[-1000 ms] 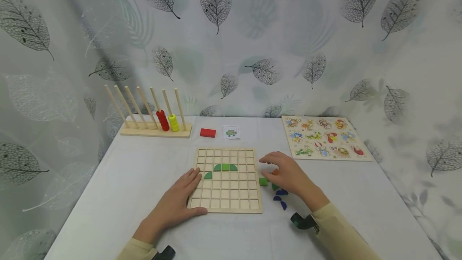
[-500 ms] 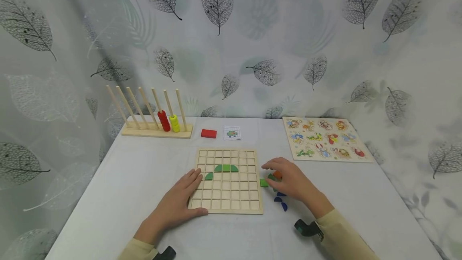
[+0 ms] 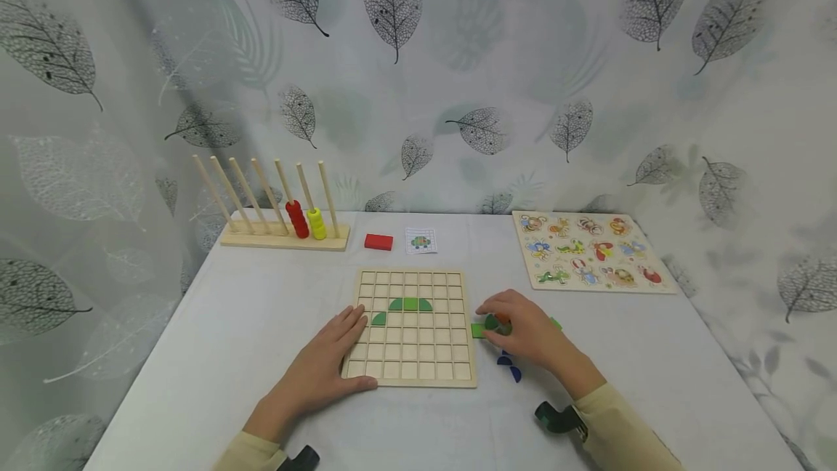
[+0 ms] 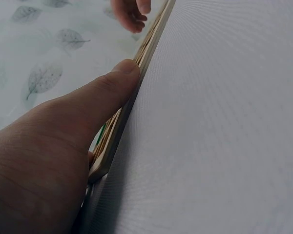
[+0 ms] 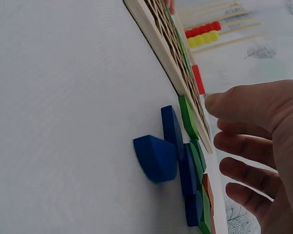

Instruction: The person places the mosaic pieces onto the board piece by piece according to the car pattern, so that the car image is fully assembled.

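A wooden grid board (image 3: 418, 373) lies on the table, with several green pieces (image 3: 410, 304) set in its cells. My left hand (image 3: 327, 355) rests along the board's left side, thumb at the near edge; in the left wrist view the thumb (image 4: 107, 87) lies along the rim. Just right of the board hovers my right hand (image 3: 523, 325), over loose pieces, thumb and fingers apart. The right wrist view shows nothing between its thumb and fingers. Below it lie a light green square (image 3: 478, 331), dark green pieces (image 5: 198, 156), blue pieces (image 5: 156, 158) and an orange piece (image 5: 207, 190).
Behind the board are a red block (image 3: 378, 242) and a small picture card (image 3: 421, 241). A peg stand (image 3: 281, 242) with red and yellow beads is at back left. An insect puzzle board (image 3: 591, 253) lies at back right. Leaf-patterned cloth hangs behind.
My right hand has shifted slightly to the right and down over the loose pieces; a green piece now shows beyond its far side. My left hand stays on the board.
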Motion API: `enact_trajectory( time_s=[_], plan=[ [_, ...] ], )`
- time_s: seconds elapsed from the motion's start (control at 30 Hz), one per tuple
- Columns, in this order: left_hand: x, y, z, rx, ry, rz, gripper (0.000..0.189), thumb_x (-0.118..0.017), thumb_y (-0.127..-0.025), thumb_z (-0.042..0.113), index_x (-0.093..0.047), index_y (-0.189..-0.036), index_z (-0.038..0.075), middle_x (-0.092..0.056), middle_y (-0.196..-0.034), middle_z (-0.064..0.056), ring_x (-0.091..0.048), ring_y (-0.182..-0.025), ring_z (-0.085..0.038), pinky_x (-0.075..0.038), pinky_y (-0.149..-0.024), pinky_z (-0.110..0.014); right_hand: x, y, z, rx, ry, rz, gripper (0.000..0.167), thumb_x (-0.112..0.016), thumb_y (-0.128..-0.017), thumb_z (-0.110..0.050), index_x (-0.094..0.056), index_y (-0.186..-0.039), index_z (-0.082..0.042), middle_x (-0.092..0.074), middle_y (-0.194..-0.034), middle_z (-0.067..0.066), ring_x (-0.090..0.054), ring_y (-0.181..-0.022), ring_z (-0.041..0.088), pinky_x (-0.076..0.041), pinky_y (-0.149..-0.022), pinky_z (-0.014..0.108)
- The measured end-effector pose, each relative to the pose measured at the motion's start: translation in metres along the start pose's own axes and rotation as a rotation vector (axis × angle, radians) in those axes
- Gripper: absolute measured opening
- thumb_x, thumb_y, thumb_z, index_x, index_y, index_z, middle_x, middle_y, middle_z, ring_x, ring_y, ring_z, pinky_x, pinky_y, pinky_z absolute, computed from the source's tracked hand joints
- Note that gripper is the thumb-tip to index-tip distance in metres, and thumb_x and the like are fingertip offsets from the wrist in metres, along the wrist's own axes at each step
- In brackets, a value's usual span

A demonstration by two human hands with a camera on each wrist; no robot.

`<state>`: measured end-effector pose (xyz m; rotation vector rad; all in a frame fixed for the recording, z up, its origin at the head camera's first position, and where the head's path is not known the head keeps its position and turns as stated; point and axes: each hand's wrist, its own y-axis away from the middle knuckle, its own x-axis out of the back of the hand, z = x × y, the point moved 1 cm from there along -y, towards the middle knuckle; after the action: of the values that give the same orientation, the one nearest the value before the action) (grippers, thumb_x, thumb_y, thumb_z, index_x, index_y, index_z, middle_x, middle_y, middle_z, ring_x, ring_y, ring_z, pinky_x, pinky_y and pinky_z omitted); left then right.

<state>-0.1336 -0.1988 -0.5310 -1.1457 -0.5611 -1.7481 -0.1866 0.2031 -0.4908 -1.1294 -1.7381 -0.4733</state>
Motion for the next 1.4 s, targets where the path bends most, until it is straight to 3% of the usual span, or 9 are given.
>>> enact_trajectory(
  time_s=[0.43, 1.0, 1.4],
  plan=[
    [-0.0006, -0.0003, 0.0004, 0.001, -0.002, 0.002, 0.116, -0.072, -0.085, 0.082, -0.037, -0.170, 0.010, -0.025, -0.179, -0.001, -0.018, -0.165, -0.024, -0.029, -0.128, -0.052, -0.0093, -0.0021, 0.0053, 0.000, 0.033, -0.037, 0.024, -0.089, -0.091, -0.019, -0.082, -0.113, -0.021, -0.071, -0.113, -0.013, -0.060, -0.110, 0.012, -0.057, -0.094, 0.041],
    [0.0009, 0.0008, 0.0036, -0.019, -0.024, 0.036, 0.111, -0.074, -0.087, 0.078, -0.042, -0.167, 0.008, -0.031, -0.177, -0.004, -0.025, -0.163, -0.029, -0.035, -0.124, -0.057, -0.0084, -0.0042, 0.0034, 0.054, 0.066, -0.058, 0.021, -0.087, -0.091, -0.019, -0.083, -0.111, -0.018, -0.072, -0.111, -0.010, -0.061, -0.112, 0.016, -0.055, -0.099, 0.045],
    [0.0027, -0.0001, 0.0039, 0.013, -0.007, -0.009, 0.114, -0.071, -0.087, 0.081, -0.039, -0.169, 0.010, -0.027, -0.178, -0.001, -0.020, -0.165, -0.027, -0.031, -0.127, -0.055, -0.0080, -0.0039, 0.0000, 0.022, 0.043, -0.047, 0.019, -0.088, -0.091, -0.018, -0.082, -0.109, -0.019, -0.072, -0.109, -0.011, -0.059, -0.108, 0.013, -0.057, -0.095, 0.042]
  ],
)
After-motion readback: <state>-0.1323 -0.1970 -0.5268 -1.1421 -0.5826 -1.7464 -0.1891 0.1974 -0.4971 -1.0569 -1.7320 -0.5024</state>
